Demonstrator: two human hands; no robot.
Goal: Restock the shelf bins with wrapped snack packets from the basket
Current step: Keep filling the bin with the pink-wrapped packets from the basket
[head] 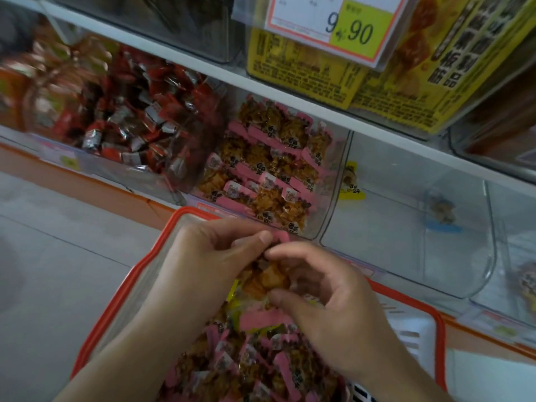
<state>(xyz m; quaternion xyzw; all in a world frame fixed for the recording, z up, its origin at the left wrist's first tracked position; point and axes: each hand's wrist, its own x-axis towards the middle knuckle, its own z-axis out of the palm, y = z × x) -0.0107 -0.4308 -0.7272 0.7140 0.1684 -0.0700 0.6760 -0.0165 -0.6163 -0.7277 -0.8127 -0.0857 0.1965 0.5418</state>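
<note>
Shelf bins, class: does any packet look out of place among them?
Yes. One yellow-edged packet lies alone in the near-empty clear bin right of the pink-packet bin; a blue-edged packet sits alone in the next compartment. Neither matches the pink stock.

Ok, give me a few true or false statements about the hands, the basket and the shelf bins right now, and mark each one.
1. Both hands, left hand and right hand, hold pink-edged packets above the basket. True.
2. The basket has a blue rim. False: its rim is red.
3. The pink packet bin is nearly full. True.
4. The bin to its right is packed to the top. False: only a few packets lie in it.
5. The price tag shows 90. True.
</note>
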